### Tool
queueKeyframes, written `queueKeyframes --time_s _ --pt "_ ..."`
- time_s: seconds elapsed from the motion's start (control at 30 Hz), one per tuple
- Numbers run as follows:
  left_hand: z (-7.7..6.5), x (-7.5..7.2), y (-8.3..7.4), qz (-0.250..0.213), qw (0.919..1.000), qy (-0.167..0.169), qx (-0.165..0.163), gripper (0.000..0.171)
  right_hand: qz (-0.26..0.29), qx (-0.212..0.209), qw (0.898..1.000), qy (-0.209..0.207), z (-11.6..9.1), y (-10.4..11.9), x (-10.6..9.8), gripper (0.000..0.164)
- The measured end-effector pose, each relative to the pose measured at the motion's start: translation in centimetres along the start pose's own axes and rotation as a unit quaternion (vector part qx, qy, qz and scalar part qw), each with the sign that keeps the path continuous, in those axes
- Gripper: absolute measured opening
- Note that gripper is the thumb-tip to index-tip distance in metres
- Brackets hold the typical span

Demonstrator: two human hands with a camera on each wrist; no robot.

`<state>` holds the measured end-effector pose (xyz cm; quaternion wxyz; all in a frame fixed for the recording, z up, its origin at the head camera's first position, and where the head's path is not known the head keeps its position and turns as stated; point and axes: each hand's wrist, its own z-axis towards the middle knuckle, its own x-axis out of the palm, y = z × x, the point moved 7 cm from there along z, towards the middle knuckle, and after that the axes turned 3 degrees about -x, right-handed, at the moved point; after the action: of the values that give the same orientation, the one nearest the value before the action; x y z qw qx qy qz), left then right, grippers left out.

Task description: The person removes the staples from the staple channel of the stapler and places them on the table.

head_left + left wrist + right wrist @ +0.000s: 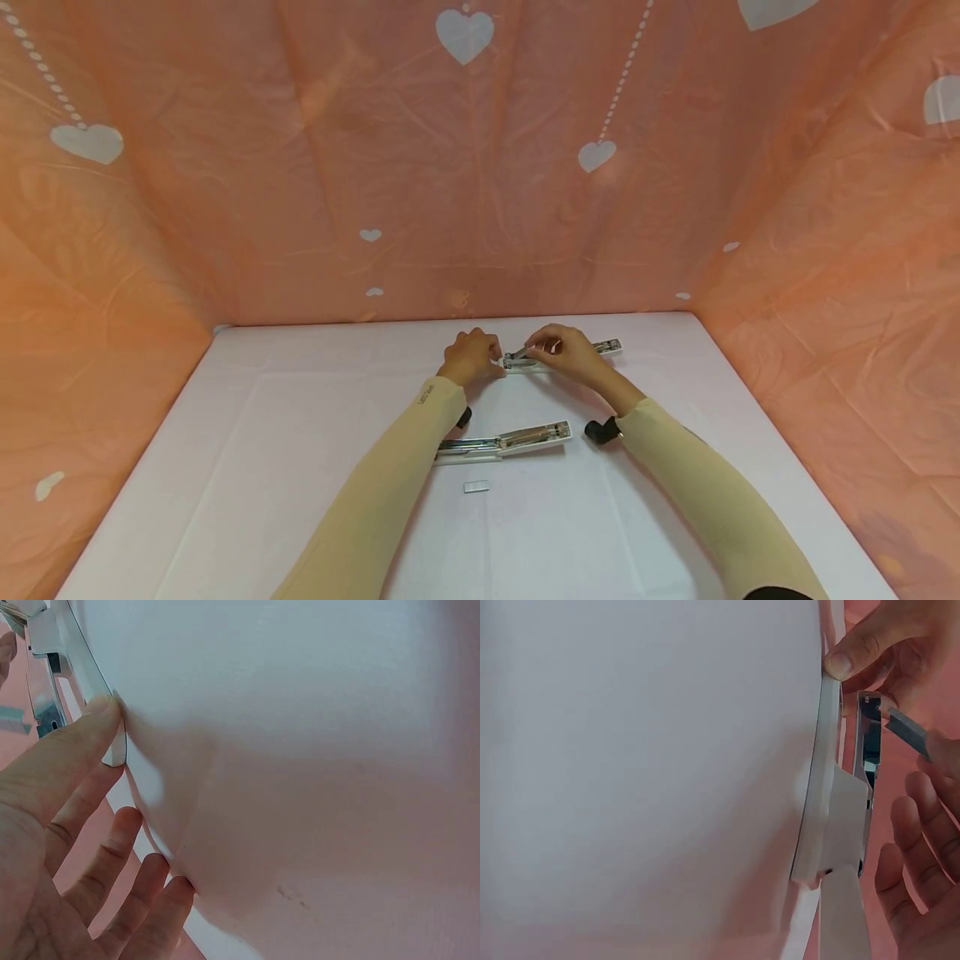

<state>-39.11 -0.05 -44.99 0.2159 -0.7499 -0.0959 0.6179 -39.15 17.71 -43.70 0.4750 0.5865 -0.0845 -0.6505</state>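
Note:
At the far side of the table an opened white stapler (609,346) lies with its top folded back to the right. My left hand (470,357) pinches the tip of its base between thumb and index finger; the other fingers are spread, as the left wrist view shows. Above the stapler's metal magazine (871,735), my right hand (567,354) pinches a short grey strip of staples (909,733) by one end. The strip's other end is close to the magazine's front; whether they touch I cannot tell.
A second opened stapler (534,436) lies nearer, partly hidden by the left sleeve (390,467). In front of it is a small strip of staples (476,487) on the white table (562,533). Orange curtains with hearts (465,208) enclose the back and sides.

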Motion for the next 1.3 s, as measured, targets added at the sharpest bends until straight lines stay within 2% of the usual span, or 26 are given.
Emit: queueKeyframes --time_s 0.4,0.53,0.8,1.3 --pt "0.1 0.1 0.2 -0.003 1.0 -0.001 0.003 0.023 -0.002 0.005 1.0 0.018 -1.6 -0.1 0.1 0.012" --pt "0.1 0.1 0.2 -0.002 1.0 0.0 0.0 0.023 -0.019 -0.006 1.0 0.019 -1.9 0.1 0.3 0.011" --pt "-0.3 -0.1 0.0 -0.013 0.9999 -0.004 -0.003 0.023 -0.015 -0.034 0.999 0.018 -2.5 0.6 0.5 0.012" --pt "-0.2 0.1 0.0 -0.014 0.9999 -0.005 -0.002 0.024 -0.008 -0.05 0.998 0.036 -2.8 0.3 1.2 0.012"
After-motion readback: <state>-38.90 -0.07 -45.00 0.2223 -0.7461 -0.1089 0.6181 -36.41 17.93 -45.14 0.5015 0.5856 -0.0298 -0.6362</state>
